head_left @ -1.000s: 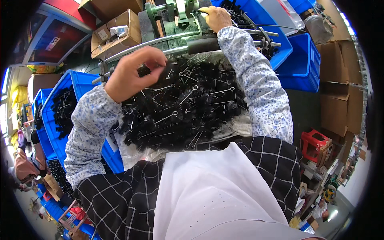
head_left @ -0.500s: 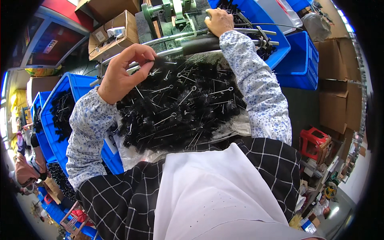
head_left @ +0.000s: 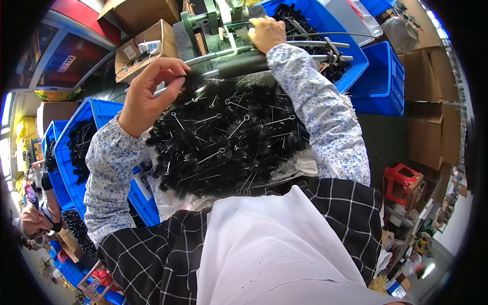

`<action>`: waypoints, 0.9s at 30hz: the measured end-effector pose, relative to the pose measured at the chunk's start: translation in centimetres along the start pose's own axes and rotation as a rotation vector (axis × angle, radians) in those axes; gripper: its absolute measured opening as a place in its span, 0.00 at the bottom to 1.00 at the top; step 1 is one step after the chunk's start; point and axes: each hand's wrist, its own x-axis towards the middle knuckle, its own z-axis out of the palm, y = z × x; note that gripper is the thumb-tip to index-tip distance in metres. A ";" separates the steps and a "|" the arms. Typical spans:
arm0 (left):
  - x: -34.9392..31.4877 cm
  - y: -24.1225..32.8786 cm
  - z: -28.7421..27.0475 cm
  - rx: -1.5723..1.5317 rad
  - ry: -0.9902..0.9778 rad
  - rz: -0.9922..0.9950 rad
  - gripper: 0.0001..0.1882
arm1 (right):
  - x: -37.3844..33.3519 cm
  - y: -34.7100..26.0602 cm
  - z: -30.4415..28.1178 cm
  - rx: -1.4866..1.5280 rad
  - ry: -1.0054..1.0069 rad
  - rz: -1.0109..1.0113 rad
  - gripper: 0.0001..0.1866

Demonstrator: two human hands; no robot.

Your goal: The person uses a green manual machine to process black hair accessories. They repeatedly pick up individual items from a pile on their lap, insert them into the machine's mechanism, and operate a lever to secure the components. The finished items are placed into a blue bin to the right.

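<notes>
Jutting rightward, a black brush (head_left: 192, 81) is pinched by the left grip (head_left: 147, 95), the right grip (head_left: 269, 34) unclear.

From the person's head, the wide fisheye view looks steeply down over a smooth white cloth garment (head_left: 269, 234), very near, onto a broad heap of black-bristled wire brushes (head_left: 229, 137). It faces a green metal machine (head_left: 211, 15) on the far side.

Black-bristled wire brushes (head_left: 229, 137), silver loop ends, heaped crisscross on pale sheet (head_left: 302, 161), nearly to near edge. Held brush (head_left: 190, 86): toward far-left corner.
</notes>
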 end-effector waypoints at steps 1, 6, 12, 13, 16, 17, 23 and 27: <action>-0.2 -0.2 -0.1 -0.050 0.008 -0.003 0.07 | -0.1 0.9 -0.2 -0.005 0.002 0.003 0.12; 0.5 -1.0 0.4 -0.158 -0.005 -0.011 0.07 | 1.8 4.6 -0.5 -0.052 -0.100 0.032 0.15; 2.3 -1.4 2.0 -0.178 -0.109 0.050 0.08 | 3.8 7.6 -1.8 -0.099 -0.215 -0.030 0.10; 2.4 -1.5 2.2 -0.185 -0.101 0.034 0.08 | 3.3 7.2 -3.7 -0.184 -0.133 0.012 0.08; 3.2 -2.4 3.6 -0.184 -0.051 0.002 0.08 | 0.9 8.2 -7.5 -0.050 0.186 0.039 0.11; 3.4 -3.0 4.2 -0.140 0.004 -0.014 0.09 | 0.0 5.1 -8.5 0.174 0.233 -0.050 0.10; 6.4 -4.6 7.0 -0.184 0.182 -0.008 0.10 | -6.0 -2.4 -11.5 1.072 -0.540 -0.097 0.16; 5.4 -3.1 7.5 0.305 0.196 0.076 0.17 | -3.3 0.0 -7.3 0.554 -0.215 -0.068 0.14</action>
